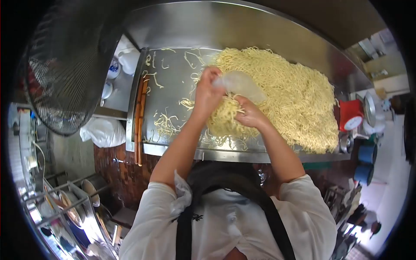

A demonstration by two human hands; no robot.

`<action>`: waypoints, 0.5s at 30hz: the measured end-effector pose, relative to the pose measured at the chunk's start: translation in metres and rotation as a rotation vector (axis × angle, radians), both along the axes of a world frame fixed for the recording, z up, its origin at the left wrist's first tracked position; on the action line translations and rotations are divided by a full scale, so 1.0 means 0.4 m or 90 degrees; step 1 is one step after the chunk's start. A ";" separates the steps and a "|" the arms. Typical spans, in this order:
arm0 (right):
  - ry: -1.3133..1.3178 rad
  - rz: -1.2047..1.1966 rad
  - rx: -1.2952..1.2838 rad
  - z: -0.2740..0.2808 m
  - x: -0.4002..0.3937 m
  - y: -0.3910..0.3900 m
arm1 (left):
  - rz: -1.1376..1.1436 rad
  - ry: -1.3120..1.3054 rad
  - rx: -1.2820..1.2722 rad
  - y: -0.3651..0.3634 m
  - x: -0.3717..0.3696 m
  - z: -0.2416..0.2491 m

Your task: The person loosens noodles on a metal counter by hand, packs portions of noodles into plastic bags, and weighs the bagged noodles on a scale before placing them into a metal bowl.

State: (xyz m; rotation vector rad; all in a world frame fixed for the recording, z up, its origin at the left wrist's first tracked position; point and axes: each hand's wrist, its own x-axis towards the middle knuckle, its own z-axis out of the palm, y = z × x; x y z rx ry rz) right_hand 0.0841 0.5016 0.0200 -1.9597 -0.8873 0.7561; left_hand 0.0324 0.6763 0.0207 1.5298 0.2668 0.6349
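My left hand [209,92] is closed on a thin clear plastic bag [242,85], which spreads out to the right over the noodles. Just below it, my right hand [251,114] has its fingers curled into a clump of yellow noodles [224,118]. The clump hangs between my two hands, low over the front part of the metal table. A large pile of the same noodles [288,97] covers the table's right side, right beside my right hand. Whether part of the clump is inside the bag, I cannot make out.
Loose noodle strands [166,124] lie scattered on the steel table [171,95]. Long wooden sticks [141,119] rest along its left edge. A round-mesh fan [69,73] stands at the upper left, a white bag [104,132] below it. A red scale [350,115] sits at the right end.
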 end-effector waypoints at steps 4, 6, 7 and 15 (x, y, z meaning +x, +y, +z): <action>0.091 -0.188 0.167 0.004 -0.039 0.090 | 0.036 0.041 0.260 -0.018 -0.154 0.033; 0.123 -0.240 0.332 -0.077 -0.020 0.140 | 0.059 0.040 0.231 0.014 -0.174 0.024; 0.261 -0.321 0.367 -0.093 -0.015 0.165 | 0.069 0.054 0.190 0.027 -0.176 0.027; 0.088 -0.155 -0.023 -0.171 0.005 0.224 | 0.140 0.182 0.390 0.109 -0.133 -0.273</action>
